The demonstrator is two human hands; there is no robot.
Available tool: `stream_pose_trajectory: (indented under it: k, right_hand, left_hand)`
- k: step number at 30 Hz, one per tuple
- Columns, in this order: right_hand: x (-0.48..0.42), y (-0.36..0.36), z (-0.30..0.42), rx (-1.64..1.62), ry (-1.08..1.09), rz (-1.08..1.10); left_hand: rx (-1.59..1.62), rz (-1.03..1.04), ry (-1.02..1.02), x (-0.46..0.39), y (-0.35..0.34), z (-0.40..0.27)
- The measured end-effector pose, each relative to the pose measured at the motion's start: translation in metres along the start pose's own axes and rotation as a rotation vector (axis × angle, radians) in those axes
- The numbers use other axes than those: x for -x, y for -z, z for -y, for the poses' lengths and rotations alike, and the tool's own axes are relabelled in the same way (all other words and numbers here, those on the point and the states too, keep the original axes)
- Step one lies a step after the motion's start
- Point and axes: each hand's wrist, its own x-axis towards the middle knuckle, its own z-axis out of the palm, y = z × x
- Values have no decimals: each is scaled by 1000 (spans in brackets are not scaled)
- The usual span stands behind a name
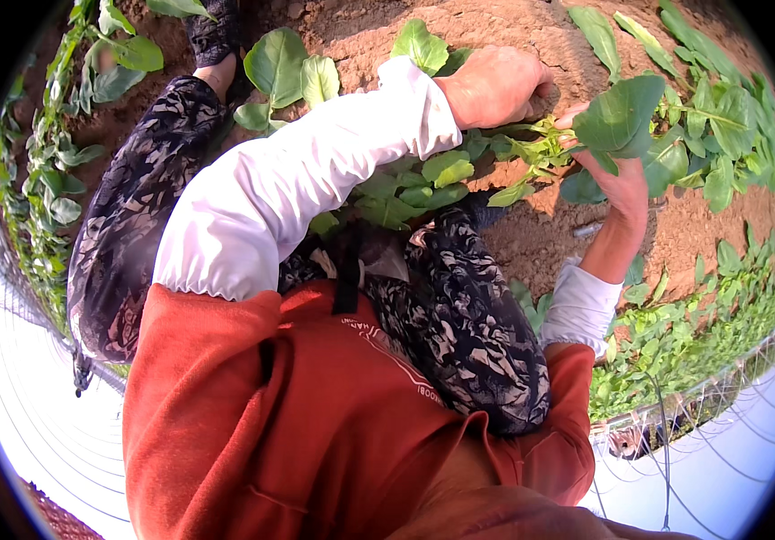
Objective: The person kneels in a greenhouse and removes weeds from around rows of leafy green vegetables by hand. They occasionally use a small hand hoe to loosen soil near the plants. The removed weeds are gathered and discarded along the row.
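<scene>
My right hand (616,177) is closed around leafy green plants, its fingers by the pale yellow-green stems (543,145). One broad dark green leaf (620,115) covers part of that hand. Just to the left, my left hand (492,84) is held low over the brown soil, back upward, with its fingers bent down. What lies between those fingertips is hidden. White sleeve covers (333,162) are on both forearms. More leafy plants (421,185) grow beneath my left forearm.
My bent legs in patterned trousers (468,324) flank plants in the soil (360,34). Denser greens (732,128) stand to the right, with another row (684,344) below. A climbing row (50,169) runs along the left. A small greyish object (588,229) lies near my right wrist.
</scene>
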Motion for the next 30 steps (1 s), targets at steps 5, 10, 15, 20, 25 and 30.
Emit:
stream_pose_trajectory:
  k: [5, 10, 15, 20, 25, 30]
  right_hand:
    - [1, 0, 7, -37, -32, -3]
    - [3, 1, -5, 43, -140, 16]
    - [4, -1, 2, -14, -62, -21]
    - [-4, -9, 16, -172, -46, -48]
    - [-3, -9, 23, -87, -56, -65]
    - [-5, -14, 22, 25, 158, -97]
  left_hand:
    - [-21, -120, -91, 3, -7, 4]
    - [-29, -103, -119, 2, -8, 1]
    - [17, -76, -189, 2, -8, 3]
    - [14, -244, -254, 8, -18, 7]
    - [119, -65, -148, 13, -22, 11]
    - [68, -203, -254, 17, -30, 18]
